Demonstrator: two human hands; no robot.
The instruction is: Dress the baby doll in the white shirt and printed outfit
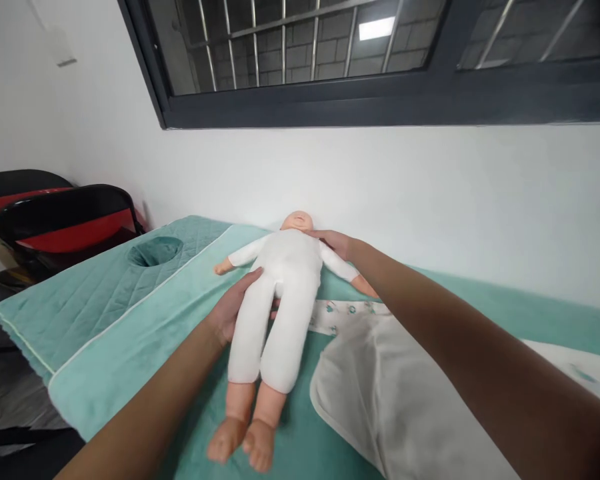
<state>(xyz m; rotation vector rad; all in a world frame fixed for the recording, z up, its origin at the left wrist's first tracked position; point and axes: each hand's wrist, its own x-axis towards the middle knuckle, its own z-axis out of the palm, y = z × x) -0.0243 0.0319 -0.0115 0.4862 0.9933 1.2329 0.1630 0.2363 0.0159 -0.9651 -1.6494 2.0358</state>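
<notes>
A baby doll [293,257] with a white cloth body lies on its back, head toward the wall and bare feet toward me. My left hand [235,303] is wrapped round the doll's upper leg from beneath, with fingertips showing between the legs. My right hand [333,241] is at the doll's neck and shoulder; its fingers go behind the neck and are partly hidden. A grey-white cloth [375,387] with a printed edge band [350,310] lies to the right of the doll, partly under my right forearm.
A teal padded cover [145,320] with a round face hole [156,251] spreads over the bed. Black and red folding chairs [70,220] stand at the left. The white wall [380,180] and a dark-framed window [290,110] border the far side.
</notes>
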